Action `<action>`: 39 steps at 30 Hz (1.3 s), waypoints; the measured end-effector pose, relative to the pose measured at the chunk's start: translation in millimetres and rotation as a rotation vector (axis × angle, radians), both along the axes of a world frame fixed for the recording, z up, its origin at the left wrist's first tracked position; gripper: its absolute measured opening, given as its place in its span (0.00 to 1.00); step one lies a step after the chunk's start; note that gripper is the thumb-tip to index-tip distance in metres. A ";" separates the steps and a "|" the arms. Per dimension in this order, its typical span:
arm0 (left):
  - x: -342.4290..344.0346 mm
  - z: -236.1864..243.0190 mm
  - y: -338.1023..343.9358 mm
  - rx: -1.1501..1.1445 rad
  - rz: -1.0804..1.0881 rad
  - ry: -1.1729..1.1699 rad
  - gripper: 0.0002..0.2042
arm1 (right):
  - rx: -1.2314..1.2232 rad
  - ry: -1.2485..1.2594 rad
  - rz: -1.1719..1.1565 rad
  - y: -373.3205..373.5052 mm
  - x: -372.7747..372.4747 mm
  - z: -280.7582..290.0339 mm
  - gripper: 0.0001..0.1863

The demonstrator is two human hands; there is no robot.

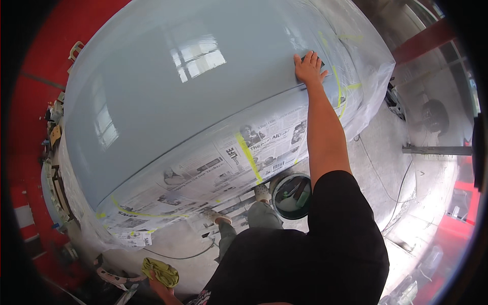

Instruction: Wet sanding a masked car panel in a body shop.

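A glossy grey car panel [152, 101], curved and reflecting windows, fills the upper view. My right hand [308, 68] reaches out to its right end, palm down, fingers stretched over a dark flat pad [320, 62] pressed on the surface. Most of the pad is hidden under the fingers, so its exact kind cannot be made out. Low at the left, my left hand [158, 287] is closed on a crumpled yellow-green cloth [161, 272], held away from the panel.
Newspaper sheets [203, 170] and yellow tape [248, 157] mask the panel's near side, with clear plastic film [373, 71] around it. A dark bucket [277, 203] holding water and tools stands by my feet. A thin cable [178, 257] crosses the concrete floor [378, 152].
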State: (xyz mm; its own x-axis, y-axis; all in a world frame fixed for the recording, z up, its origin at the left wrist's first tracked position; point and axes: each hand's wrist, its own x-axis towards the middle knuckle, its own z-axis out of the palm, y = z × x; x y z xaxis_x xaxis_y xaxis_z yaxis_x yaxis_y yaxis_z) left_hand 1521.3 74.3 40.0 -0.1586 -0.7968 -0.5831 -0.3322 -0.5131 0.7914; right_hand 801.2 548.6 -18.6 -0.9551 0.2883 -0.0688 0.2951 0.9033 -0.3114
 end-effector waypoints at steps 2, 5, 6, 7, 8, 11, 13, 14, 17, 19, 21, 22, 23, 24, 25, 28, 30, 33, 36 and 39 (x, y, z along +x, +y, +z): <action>-16.6 18.1 22.1 0.008 -0.090 0.036 0.23 | -0.057 -0.005 -0.023 1.8 -13.3 -6.0 0.42; -50.7 37.7 45.9 -0.079 -0.114 -0.036 0.23 | -0.094 0.029 0.053 -27.3 -0.9 -10.8 0.41; -58.4 43.0 51.3 -0.118 -0.096 -0.059 0.24 | -0.093 0.021 0.146 -51.6 23.6 -8.5 0.40; -68.0 47.5 54.5 -0.128 -0.102 -0.061 0.24 | -0.085 0.016 0.232 -61.0 40.3 -5.2 0.39; -76.6 52.1 56.3 -0.146 -0.127 -0.042 0.24 | -0.095 0.016 0.227 -53.1 39.3 -4.9 0.39; -95.6 66.6 60.0 -0.181 -0.202 -0.009 0.25 | -0.079 0.021 0.189 -14.7 27.2 -2.3 0.35; -101.1 76.5 62.8 -0.192 -0.250 0.005 0.25 | -0.126 0.014 0.131 26.6 2.2 4.6 0.33; -103.4 80.6 66.7 -0.135 -0.265 0.077 0.25 | -0.525 0.038 0.110 54.6 -7.2 2.1 0.32; -98.4 91.4 78.7 -0.115 -0.232 0.056 0.26 | -1.245 0.182 -0.231 97.8 13.7 32.0 0.28; -92.2 87.1 80.0 -0.140 -0.202 -0.025 0.27 | -1.652 0.169 -0.321 135.9 36.2 41.1 0.27; -78.0 77.1 73.7 -0.135 -0.199 -0.061 0.27 | -1.815 0.262 -0.265 163.6 46.6 39.1 0.24; -74.9 74.1 71.6 -0.125 -0.200 -0.070 0.27 | -1.832 0.306 -0.234 175.4 49.5 34.2 0.22; -72.8 71.2 69.9 -0.090 -0.221 -0.074 0.27 | -1.821 0.300 -0.241 184.5 51.1 28.8 0.22; -70.4 68.0 67.8 -0.056 -0.242 -0.077 0.26 | -1.641 0.365 -0.249 192.9 52.8 23.4 0.19; -65.3 64.0 65.3 -0.047 -0.241 -0.087 0.26 | -1.462 0.420 -0.252 194.9 54.8 22.3 0.17; -48.9 56.3 55.6 -0.141 -0.227 -0.135 0.27 | -0.947 0.352 -0.309 203.4 59.5 29.4 0.14; -39.6 56.2 49.8 -0.148 -0.161 -0.241 0.28 | -0.930 0.319 -0.335 219.4 56.7 23.0 0.15; -43.4 62.0 57.9 -0.138 -0.179 -0.246 0.29 | -0.953 0.310 -0.404 239.6 47.0 2.6 0.15; -45.0 62.3 63.5 -0.133 -0.177 -0.262 0.30 | -1.694 0.415 -0.524 231.4 26.5 -6.4 0.12; -34.5 63.7 61.2 -0.090 -0.168 -0.257 0.31 | -1.695 0.277 -0.203 212.6 7.8 -5.1 0.13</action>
State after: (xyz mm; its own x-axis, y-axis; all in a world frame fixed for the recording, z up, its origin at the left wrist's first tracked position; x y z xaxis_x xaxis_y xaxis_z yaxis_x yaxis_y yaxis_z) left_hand 1486.8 135.5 103.8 -0.1489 -0.8220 -0.5496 -0.6010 -0.3662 0.7105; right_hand 809.0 761.3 -23.7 -0.9505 0.1824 -0.2516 0.1313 -0.4982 -0.8571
